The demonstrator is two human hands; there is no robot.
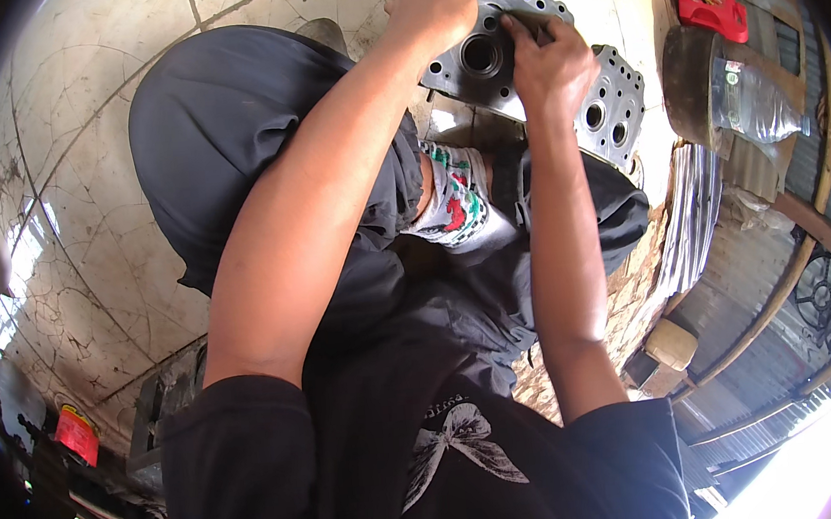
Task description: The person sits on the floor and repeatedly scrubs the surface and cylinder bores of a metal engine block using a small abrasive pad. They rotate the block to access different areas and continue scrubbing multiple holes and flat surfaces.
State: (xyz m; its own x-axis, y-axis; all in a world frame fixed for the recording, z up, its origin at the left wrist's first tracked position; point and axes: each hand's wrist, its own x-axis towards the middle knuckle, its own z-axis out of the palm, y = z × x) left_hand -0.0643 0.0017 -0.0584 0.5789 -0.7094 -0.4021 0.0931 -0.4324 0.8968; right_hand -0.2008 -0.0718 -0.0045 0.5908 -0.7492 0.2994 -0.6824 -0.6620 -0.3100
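Note:
A grey metal cylinder head (614, 112), drilled with round ports and many small bolt holes, lies across the top in front of my legs. My left hand (435, 12) is closed at its far left edge, with the fingertips partly hidden. My right hand (556, 63) rests over the middle of its face, beside a large round port. Thumb and fingers of that hand are bent together around something dark and flat, too hidden to name. Between my forearms, below the cylinder head, shows a patterned sock (454, 193) on my leg.
Cracked pale floor tiles (77, 179) spread to the left. On the right stand a red plastic case (711, 12), a clear plastic package (759, 101) and corrugated sheets (690, 218). A red container (76, 435) is at the lower left.

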